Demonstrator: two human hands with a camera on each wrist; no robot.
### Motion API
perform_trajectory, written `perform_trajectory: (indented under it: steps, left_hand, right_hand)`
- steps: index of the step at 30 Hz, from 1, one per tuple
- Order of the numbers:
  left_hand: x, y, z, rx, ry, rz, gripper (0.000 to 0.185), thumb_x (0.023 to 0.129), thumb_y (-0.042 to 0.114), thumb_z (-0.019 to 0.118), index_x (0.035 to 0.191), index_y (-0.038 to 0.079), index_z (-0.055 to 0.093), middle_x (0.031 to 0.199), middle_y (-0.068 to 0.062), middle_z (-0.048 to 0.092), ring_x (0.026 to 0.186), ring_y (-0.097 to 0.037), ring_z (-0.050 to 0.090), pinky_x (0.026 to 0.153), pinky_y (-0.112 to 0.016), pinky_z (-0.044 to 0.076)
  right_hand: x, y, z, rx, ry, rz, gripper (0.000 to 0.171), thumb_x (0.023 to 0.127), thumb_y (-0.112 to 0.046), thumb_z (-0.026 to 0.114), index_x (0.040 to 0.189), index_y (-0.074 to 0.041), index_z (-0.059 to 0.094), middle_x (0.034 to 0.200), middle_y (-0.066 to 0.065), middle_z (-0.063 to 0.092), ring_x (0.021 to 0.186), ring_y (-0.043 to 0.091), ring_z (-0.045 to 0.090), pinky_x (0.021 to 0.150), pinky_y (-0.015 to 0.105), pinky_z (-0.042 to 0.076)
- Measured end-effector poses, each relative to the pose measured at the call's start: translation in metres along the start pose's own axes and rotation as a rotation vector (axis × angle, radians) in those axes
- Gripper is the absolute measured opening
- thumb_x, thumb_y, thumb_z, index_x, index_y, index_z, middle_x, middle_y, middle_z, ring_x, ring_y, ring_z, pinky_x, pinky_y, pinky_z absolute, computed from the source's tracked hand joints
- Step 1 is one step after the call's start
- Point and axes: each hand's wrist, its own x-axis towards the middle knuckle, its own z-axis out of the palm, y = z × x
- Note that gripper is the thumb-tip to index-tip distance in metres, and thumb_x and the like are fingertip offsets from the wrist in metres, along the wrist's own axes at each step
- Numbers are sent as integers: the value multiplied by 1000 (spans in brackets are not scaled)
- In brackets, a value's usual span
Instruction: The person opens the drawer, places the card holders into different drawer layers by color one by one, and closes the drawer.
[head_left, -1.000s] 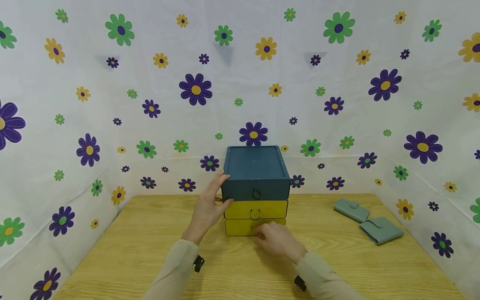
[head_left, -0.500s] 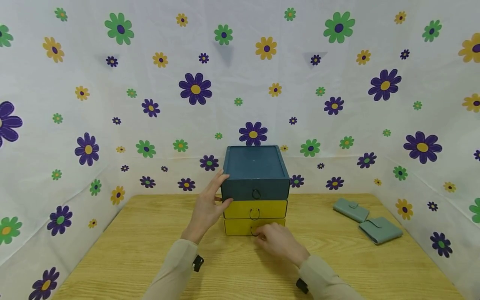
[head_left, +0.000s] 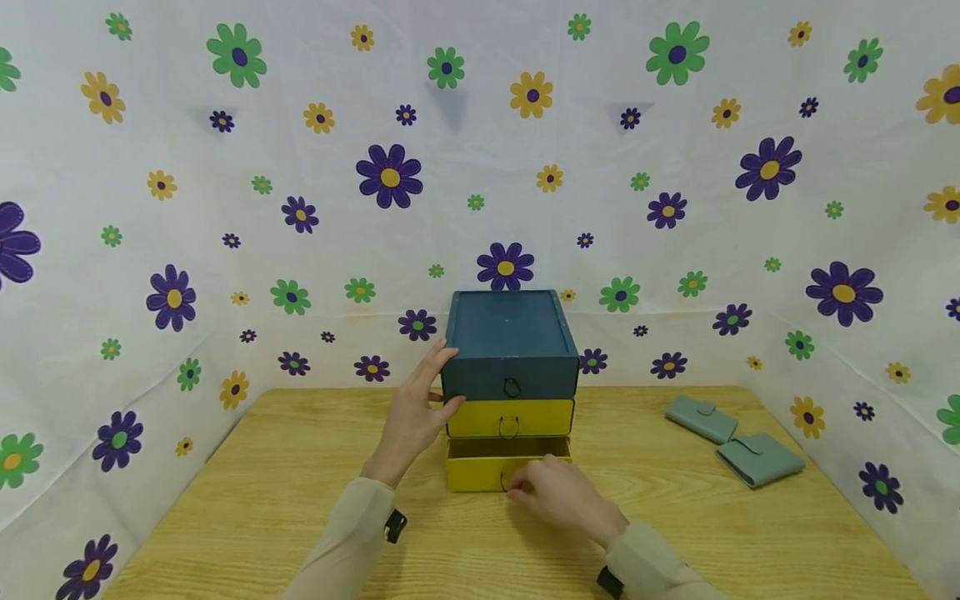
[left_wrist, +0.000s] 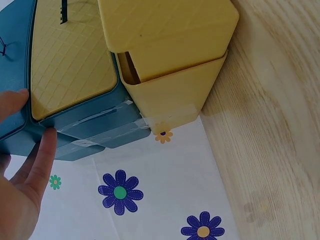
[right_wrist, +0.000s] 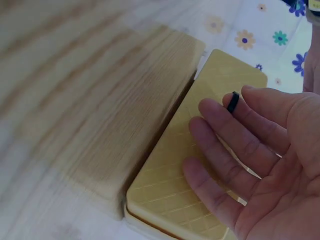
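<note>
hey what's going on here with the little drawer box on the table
A person sits at a wooden table with a small chest of three drawers. The left hand steadies the chest at its left side, fingers on the blue top part. The right hand pinches the ring pull of the bottom yellow drawer, which is slid partway out. The middle drawer is closed. Two grey-green wallets lie to the right.

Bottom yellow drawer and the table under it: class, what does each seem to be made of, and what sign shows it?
Bottom yellow drawer: probably leatherette or embossed card over board, matte, with a quilted diamond pattern on its front and a dark ring pull. Table: light wood or wood-look laminate, smooth, with visible grain lines.
</note>
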Motion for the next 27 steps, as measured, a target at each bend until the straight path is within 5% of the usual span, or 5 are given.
perform_trajectory:
  steps: [27]
  left_hand:
    - [-1,3,-1,-19,10,4,73,82,3,78,144,22,45,157,-8,37,122,-30,59,73,-30,61]
  right_hand:
    - [-32,-19,-6,75,-107,-36,14,93,-27,67,99,-19,77,87,-15,72,65,-7,54,62,16,48]
